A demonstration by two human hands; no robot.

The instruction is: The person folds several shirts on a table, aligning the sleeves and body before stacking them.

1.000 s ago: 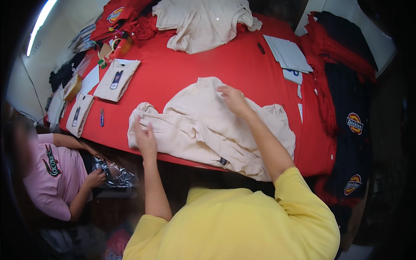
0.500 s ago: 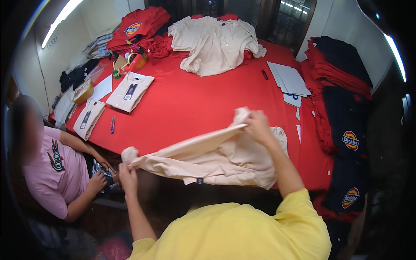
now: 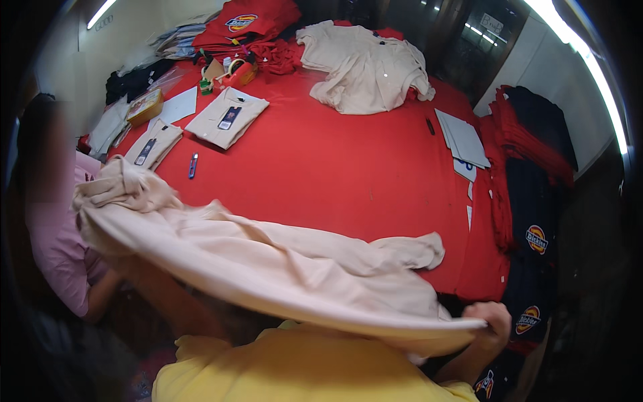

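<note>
R hand [image 3: 492, 318] clamped on edge of cream garment [image 3: 288, 261], prob. to keep it stretched; L hand hidden behind garment, grip can't tell. Garment spans near side of red table [image 3: 335, 167].

There are two folded beige shirts [image 3: 246, 115] [image 3: 160, 141], one held beige shirt [image 3: 288, 261], two dark tags [image 3: 229, 118] [image 3: 145, 152], one blue cutting tool [image 3: 193, 165], one yellow tub [image 3: 145, 108], one red tape dispenser [image 3: 244, 74].

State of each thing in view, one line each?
Held cream garment: unfolded, partly raised
Right hand: closed on garment's edge
Left hand: hidden behind garment
Tagged cream garments: both folded
Cream shirt at back: spread, rumpled
White sheets: stacked, fanned
Blue tool: lying loose
</note>
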